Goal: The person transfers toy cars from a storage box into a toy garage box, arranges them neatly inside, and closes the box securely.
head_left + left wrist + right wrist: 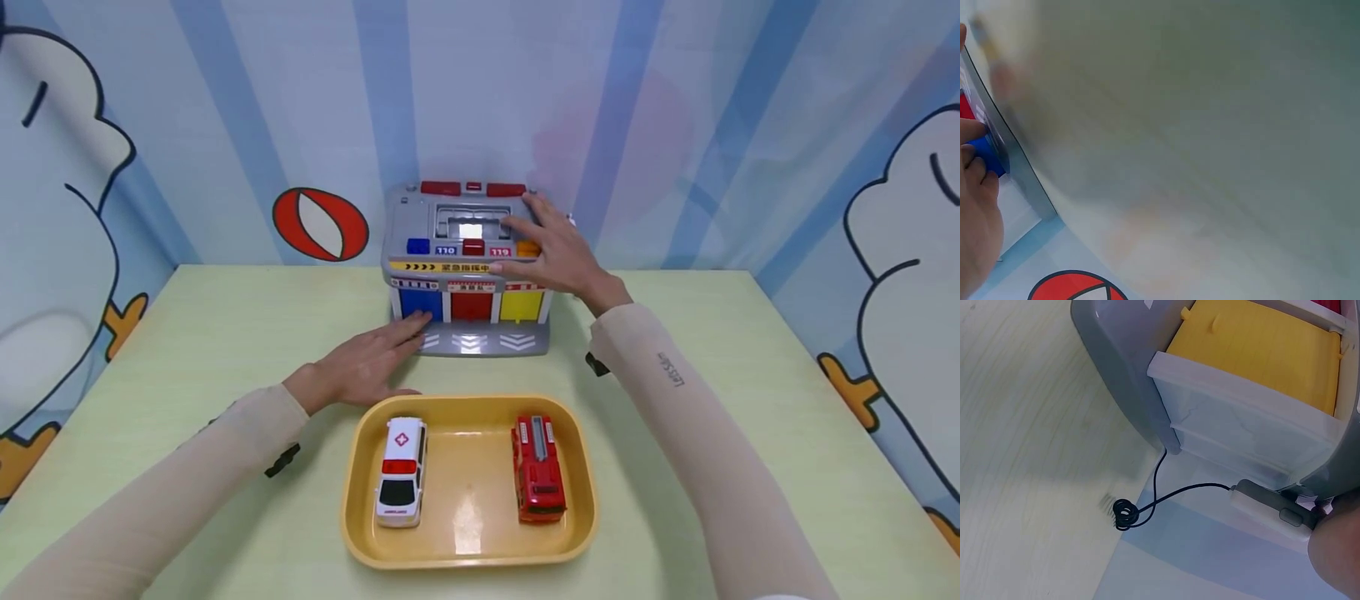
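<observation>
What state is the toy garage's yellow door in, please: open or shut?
The yellow door is shut: in the head and right wrist views, it spans its opening from side to side.

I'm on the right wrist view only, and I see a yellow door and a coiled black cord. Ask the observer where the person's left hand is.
Observer: In the head view, the left hand is at the blue door of the toy garage.
Operator: I catch just a bit of the right hand at my picture's edge. Where are its fingers?
Observer: They are spread over the right part of the garage's roof.
Operator: Anything in front of the garage?
Observer: Yes, a yellow tray holding a white ambulance and a red fire truck.
</observation>
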A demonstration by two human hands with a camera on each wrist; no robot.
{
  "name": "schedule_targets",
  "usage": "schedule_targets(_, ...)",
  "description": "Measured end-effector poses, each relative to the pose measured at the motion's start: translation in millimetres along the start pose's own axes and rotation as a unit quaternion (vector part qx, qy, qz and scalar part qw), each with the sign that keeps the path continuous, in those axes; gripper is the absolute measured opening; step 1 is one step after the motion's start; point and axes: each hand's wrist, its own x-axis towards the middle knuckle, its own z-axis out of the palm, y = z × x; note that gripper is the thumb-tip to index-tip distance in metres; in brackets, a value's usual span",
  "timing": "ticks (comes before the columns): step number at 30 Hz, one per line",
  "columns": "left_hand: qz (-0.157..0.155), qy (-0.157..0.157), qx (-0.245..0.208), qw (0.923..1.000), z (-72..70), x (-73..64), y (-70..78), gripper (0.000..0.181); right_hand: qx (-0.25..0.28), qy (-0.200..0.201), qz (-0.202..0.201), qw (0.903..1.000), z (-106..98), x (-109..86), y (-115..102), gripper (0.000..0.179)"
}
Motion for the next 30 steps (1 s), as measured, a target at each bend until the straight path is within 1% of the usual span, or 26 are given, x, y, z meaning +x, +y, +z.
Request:
schedule_targets(5, 0.001, 0.007, -0.001, 1.0000, 2.9, -0.6, -0.1, 0.094, -0.002, 0.005, -0.008, 1.0000, 0.4, 0.2, -0.4, 0.084)
schedule_targets(11, 0.008, 0.013, 0.004, 0.9999, 5.0, 1.8, -2.1, 0.093, -0.001, 0.002, -0.004, 1.0000, 0.3, -0.9, 1.0, 0.085)
schedule_targets(15, 0.005, 0.007, 0.001, 1.0000, 4.6, 5.1, -3.0, 0.095, -0.003, 0.001, -0.006, 1.0000, -0.2, -0.6, 2.2, 0.085)
schedule_targets(18, 0.002, 0.002, -0.004, 1.0000, 2.0, 5.3, -3.5, 0.096, -0.005, 0.005, -0.011, 0.9999, -0.9, -0.1, 1.7, 0.085)
schedule_targets(23, 0.005, 0.001, -0.002, 1.0000, -1.4, 5.7, -2.5, 0.094, -0.009, 0.007, -0.014, 0.9998, -2.0, 0.0, 2.1, 0.084)
schedule_targets(30, 0.004, 0.000, -0.005, 1.0000, 0.7, 4.7, -1.8, 0.094, -0.007, 0.007, -0.017, 0.9998, 0.4, -0.6, 1.8, 0.084)
